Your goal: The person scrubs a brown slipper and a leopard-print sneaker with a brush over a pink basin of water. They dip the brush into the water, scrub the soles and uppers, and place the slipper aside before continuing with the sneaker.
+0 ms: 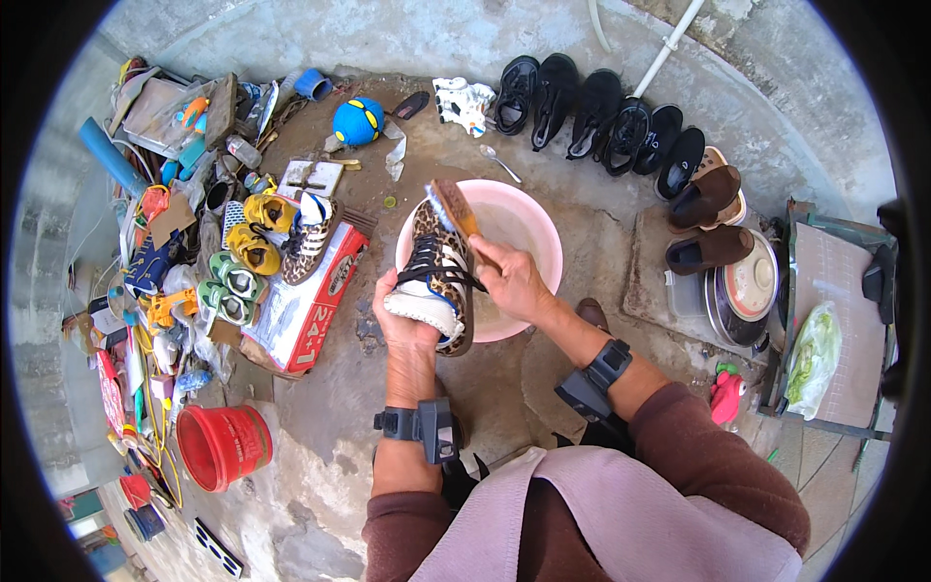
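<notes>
My left hand [409,320] grips a leopard-print sneaker [430,258] by its heel end, toe pointing away from me. Black laces and white side stripes show on it. In my right hand [513,280] is a wooden scrubbing brush [454,207], its pale bristles at the sneaker's toe on the right side. Below both lies a pink plastic basin [554,254] holding cloudy water. The matching leopard-print sneaker [311,244] rests to the left on a red and white cardboard box [320,313].
Yellow shoes [254,247] and green shoes [231,291] sit beside the box, against heaped clutter. A row of black shoes [553,102] lines the wall. Beyond the basin lies a metal spoon [500,163]. A red bucket [224,445] stands lower left, a lidded pot [742,291] at right.
</notes>
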`<state>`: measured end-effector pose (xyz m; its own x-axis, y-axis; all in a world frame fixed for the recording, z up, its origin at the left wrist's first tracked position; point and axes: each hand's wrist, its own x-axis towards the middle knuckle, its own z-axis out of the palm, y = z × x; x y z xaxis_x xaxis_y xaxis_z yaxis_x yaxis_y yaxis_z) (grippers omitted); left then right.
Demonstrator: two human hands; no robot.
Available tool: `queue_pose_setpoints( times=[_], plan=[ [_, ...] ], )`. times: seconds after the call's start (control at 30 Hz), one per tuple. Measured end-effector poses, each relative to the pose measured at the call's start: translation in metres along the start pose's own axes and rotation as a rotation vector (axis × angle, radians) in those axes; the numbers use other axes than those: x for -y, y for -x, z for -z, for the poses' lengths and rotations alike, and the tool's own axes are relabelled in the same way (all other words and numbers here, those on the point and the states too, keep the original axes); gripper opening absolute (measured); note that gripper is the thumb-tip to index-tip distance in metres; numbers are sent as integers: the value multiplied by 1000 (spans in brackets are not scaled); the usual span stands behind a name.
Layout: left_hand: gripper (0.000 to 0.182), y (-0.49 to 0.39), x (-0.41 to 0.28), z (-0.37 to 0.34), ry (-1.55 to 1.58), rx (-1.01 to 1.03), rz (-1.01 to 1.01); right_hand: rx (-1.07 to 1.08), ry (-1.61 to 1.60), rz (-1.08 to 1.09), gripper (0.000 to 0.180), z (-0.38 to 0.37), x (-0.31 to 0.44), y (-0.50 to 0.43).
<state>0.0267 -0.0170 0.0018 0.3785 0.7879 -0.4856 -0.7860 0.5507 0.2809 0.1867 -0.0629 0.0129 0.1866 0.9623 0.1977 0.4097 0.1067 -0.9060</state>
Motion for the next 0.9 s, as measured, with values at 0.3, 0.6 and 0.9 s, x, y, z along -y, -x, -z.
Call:
queue_pose_setpoints(
  times=[0.3, 0.6, 0.9],
  plan=[
    [50, 12, -41, -4, 92, -15, -191, 287, -60, 56, 40, -9, 40, 50],
    [49, 4, -1, -11, -77, -30, -24, 138, -54, -18, 40, 3, -2, 8],
    [52, 5, -29, -5, 76, -53, -150, 296, -34, 26, 44, -5, 20, 39]
  ],
)
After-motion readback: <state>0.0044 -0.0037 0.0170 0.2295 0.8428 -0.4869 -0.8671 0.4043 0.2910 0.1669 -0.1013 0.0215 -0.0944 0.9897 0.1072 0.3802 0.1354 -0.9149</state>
